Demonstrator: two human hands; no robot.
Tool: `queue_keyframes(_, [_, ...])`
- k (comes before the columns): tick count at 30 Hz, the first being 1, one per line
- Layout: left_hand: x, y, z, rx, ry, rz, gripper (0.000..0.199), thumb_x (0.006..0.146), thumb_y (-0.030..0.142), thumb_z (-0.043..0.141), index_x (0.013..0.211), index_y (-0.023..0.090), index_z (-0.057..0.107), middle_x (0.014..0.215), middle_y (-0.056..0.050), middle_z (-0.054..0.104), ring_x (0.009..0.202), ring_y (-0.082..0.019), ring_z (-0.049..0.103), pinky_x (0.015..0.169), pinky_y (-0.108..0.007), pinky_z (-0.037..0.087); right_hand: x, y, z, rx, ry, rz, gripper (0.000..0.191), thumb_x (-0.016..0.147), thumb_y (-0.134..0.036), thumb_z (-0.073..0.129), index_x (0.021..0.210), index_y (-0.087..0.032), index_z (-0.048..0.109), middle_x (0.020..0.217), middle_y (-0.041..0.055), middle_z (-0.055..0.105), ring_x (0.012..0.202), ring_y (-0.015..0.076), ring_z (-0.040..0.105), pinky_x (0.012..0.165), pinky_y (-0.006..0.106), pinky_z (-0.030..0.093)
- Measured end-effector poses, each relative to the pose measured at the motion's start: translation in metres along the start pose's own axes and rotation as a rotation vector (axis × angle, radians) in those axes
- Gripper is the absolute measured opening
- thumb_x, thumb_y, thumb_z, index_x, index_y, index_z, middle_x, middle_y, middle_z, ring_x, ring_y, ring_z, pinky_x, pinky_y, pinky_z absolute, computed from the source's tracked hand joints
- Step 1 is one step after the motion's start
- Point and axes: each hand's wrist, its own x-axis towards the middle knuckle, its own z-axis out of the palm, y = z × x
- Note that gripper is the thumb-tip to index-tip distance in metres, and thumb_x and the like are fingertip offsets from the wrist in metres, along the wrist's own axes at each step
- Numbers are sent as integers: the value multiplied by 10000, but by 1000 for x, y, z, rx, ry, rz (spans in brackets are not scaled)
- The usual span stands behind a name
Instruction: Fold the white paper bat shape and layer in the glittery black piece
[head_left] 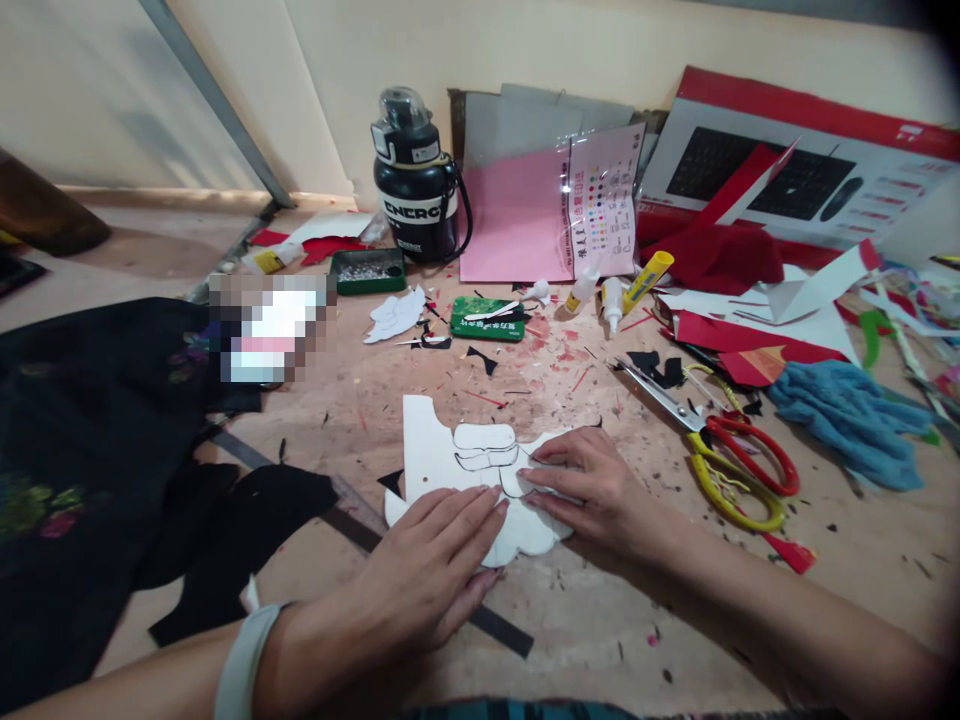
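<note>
A white paper cut-out (424, 440) with black drawn outlines lies on the wooden table in front of me. Small rounded white pieces (485, 437) edged in black rest on it near its top. My left hand (442, 555) lies flat over the lower left of the paper, palm down, fingers stretched toward the middle. At the right part of the paper, my right hand (592, 480) rests with its fingers spread and their tips on the white surface. Part of the cut-out is hidden beneath both hands.
Red and yellow scissors (705, 430) and a blue cloth (847, 415) lie to the right. Behind stand a black bottle (416, 180), glue bottles (613, 303), a green tin lid (487, 318) and a keyboard box (795, 160). Black fabric (97, 430) and a ruler (499, 630) are nearer.
</note>
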Motion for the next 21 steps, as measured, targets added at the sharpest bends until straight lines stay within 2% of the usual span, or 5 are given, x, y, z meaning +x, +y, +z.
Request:
queue_keyframes(7, [0, 0, 0, 13, 13, 16, 380, 1040, 316, 430, 1298, 88, 589, 1305, -142, 653, 1142, -278, 607, 973, -410, 443, 2, 1, -3, 25, -23, 10, 176, 919, -253, 680, 1088, -223, 721, 1088, 91, 681, 980, 224, 633, 856, 423, 461])
queue_keyframes(14, [-1, 1, 0, -10, -4, -19, 375, 1043, 330, 431, 1293, 108, 601, 1303, -118, 656, 1152, -255, 592, 991, -389, 429, 0, -1, -4, 56, -70, 27, 184, 927, -234, 664, 1100, -212, 723, 1104, 104, 666, 1000, 234, 616, 861, 437, 456])
queue_keyframes(21, [-1, 1, 2, -8, -15, -17, 401, 1028, 329, 464, 1346, 107, 563, 1310, -128, 645, 1155, -263, 581, 1000, -392, 417, 0, -1, -3, 54, -56, 22, 181, 934, -234, 654, 1102, -219, 718, 1098, 102, 668, 983, 229, 620, 851, 443, 455])
